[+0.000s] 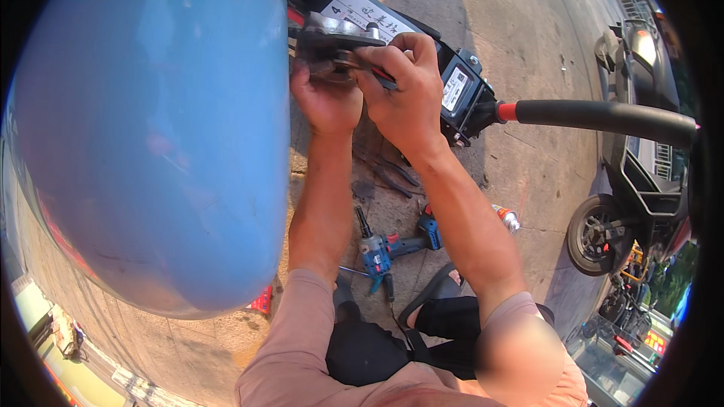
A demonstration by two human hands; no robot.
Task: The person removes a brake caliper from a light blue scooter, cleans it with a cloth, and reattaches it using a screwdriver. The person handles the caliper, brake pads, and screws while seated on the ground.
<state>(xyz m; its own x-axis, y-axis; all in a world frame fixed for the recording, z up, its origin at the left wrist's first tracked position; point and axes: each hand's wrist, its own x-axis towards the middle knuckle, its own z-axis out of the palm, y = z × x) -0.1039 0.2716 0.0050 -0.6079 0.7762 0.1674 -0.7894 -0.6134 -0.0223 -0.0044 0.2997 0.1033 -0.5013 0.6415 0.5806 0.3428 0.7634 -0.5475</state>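
My left hand (pixel 329 105) is closed around the underside of a dark metal part (pixel 324 45), beside a shiny blue curved body panel (pixel 162 128). My right hand (pixel 407 83) pinches a slim tool with a red and black handle (pixel 383 74) against that part. The tool's working end and some of my left fingers are hidden. Just above the part a silver metal piece (pixel 343 25) shows. Under and behind my hands lies a black floor jack (pixel 461 87) with a white label plate and a long black handle (pixel 603 117).
A blue cordless power tool (pixel 377 258) lies on the paving between my feet. Dark pliers (pixel 392 175) rest nearer my hands, and a spray can (pixel 507 218) lies right of my right forearm. A parked scooter (pixel 596 235) stands at the far right.
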